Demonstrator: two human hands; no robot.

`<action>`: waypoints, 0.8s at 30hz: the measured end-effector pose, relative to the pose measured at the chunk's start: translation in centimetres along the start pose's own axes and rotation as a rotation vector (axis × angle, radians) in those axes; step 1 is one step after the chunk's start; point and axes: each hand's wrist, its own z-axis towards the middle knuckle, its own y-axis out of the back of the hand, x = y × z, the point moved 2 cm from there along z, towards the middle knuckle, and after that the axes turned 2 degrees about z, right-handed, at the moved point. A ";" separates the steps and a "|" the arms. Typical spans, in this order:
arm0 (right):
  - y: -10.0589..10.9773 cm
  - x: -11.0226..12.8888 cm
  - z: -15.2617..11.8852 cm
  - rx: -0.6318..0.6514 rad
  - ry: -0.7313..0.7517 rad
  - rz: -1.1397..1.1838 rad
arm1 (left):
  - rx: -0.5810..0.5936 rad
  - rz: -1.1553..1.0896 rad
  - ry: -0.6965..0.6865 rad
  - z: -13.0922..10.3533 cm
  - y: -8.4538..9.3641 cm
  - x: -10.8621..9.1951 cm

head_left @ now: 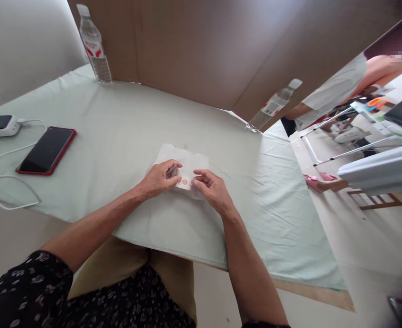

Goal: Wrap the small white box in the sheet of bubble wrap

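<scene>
A thin white sheet (196, 160), like tissue or soft wrapping, lies creased on the cloth-covered table in front of me. On its near part sits a small pale piece with a round reddish mark (184, 181); its exact kind is too small to make out. My left hand (160, 178) curves in from the left side, thumb and fingers apart, the thumb tip at the edge of the pale piece. From the right comes my right hand (212, 187), its thumb and index finger also apart beside the piece. Both hands rest low over the sheet.
A phone in a red case (47, 150), a white device (0, 126) and a white cable (11, 176) lie to the left. Water bottles stand at the back left (96, 54) and back right (272, 107), against a brown board (187, 50). Another person (344, 86) is beyond the board.
</scene>
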 end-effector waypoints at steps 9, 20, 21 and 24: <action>-0.2 -0.2 -0.1 0.071 -0.069 0.105 | -0.006 -0.051 -0.046 0.1 0.0 0.6; -0.2 0.1 -0.1 -0.190 0.258 -0.284 | 0.007 -0.089 0.000 0.2 0.1 0.5; -0.4 0.5 -0.4 -0.267 0.359 -0.370 | 0.005 -0.081 0.005 0.2 0.0 0.5; -1.6 1.7 -1.2 -0.289 0.613 -0.618 | -0.002 -0.047 -0.004 0.2 0.0 0.4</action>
